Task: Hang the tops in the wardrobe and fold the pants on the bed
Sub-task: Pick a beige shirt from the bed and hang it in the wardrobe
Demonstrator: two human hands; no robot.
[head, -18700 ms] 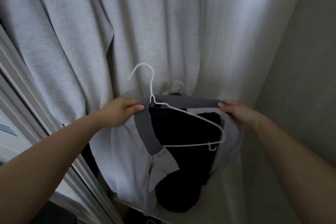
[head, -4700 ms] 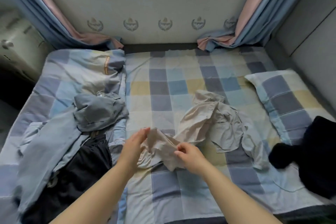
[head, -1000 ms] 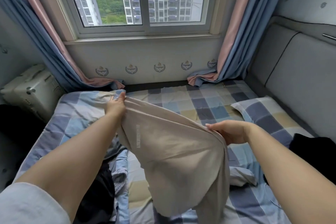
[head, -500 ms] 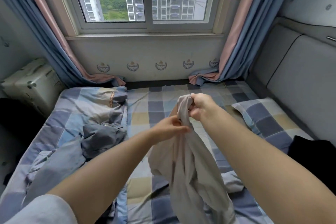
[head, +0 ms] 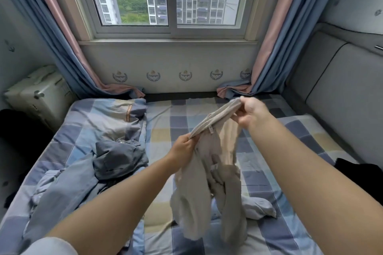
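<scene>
Beige pants (head: 209,172), I think, hang above the checked bed (head: 165,130), legs drooping onto it. My right hand (head: 250,113) grips the waistband's far end, my left hand (head: 183,148) pinches its near end.

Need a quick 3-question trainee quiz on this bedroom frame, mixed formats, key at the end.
1. True or false: the beige garment lies flat on the bed.
2. What grips the garment's stretched top edge?
A. left hand only
B. right hand only
C. both hands
3. Fill in: the crumpled grey-blue clothing lies to the person's ____ of the beige garment.

Key:
1. False. It is held up, with its two legs hanging down toward the checked sheet.
2. C. The left hand pinches the lower end and the right hand the upper end.
3. Left.
</scene>
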